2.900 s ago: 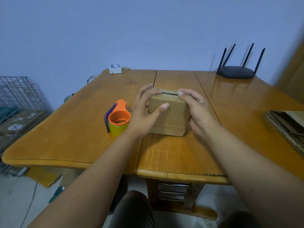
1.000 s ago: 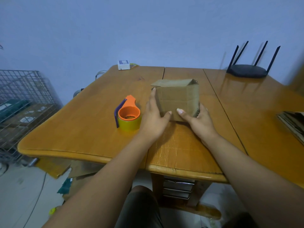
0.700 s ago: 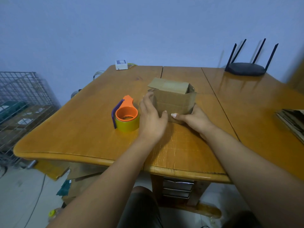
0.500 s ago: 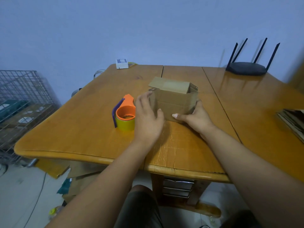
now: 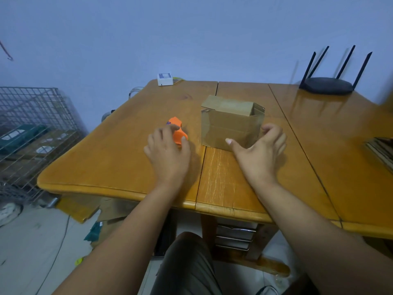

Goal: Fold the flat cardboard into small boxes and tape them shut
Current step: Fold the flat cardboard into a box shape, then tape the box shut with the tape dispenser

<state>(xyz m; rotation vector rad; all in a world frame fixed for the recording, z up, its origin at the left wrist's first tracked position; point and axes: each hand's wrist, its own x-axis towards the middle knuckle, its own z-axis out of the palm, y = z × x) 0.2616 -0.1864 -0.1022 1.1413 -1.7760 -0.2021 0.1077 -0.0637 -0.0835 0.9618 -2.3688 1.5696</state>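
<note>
A small brown cardboard box (image 5: 230, 126) stands on the wooden table (image 5: 119, 158), its top flaps loose and one flap raised at the back. My right hand (image 5: 260, 151) is at the box's near right corner with fingers spread, the thumb in front of the front face and the fingers by the right side. An orange tape dispenser (image 5: 177, 132) sits left of the box. My left hand (image 5: 168, 153) lies over the dispenser, fingers on its left and thumb on its right, hiding the tape roll.
A black router (image 5: 327, 85) with several antennas stands at the far right, and a small white device (image 5: 164, 79) at the far edge. Flat cardboard (image 5: 382, 151) is stacked at the right edge. A wire cage (image 5: 27, 128) stands on the floor to the left.
My left hand has left the box and moved left onto the tape dispenser. My right hand has loosened from the box's right side and spread its fingers. The box stands where it did.
</note>
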